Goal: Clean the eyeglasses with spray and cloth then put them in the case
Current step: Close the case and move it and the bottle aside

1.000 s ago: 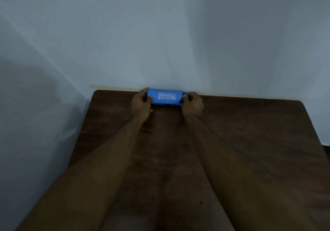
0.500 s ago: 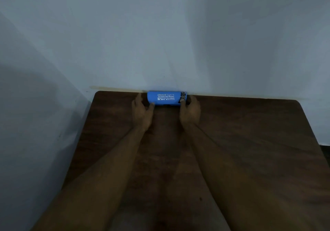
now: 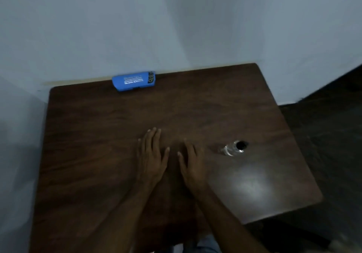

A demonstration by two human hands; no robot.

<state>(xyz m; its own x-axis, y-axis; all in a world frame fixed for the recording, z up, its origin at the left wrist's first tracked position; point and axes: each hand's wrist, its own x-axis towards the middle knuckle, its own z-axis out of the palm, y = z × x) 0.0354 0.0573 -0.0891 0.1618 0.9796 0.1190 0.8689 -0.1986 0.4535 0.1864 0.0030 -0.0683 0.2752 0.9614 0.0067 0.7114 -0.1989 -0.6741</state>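
Hands (image 3: 172,160) now off smooth rounded blue case (image 3: 134,81)

Count taken from the head view. 1 desk (image 3: 98,154) was present, dark wood grain. 1 blue case (image 3: 133,81) lay closed at the far edge of the desk, against the wall. 1 clear spray bottle (image 3: 234,148) with a dark cap stood on the desk. 2 hands were recorded: 1 left hand (image 3: 151,155) and 1 right hand (image 3: 193,161), each empty with fingers extended. 0 eyeglasses and 0 cloths were visible. Total loose items on the desk: 2. 1 bright patch of reflected light showed on the desk surface.
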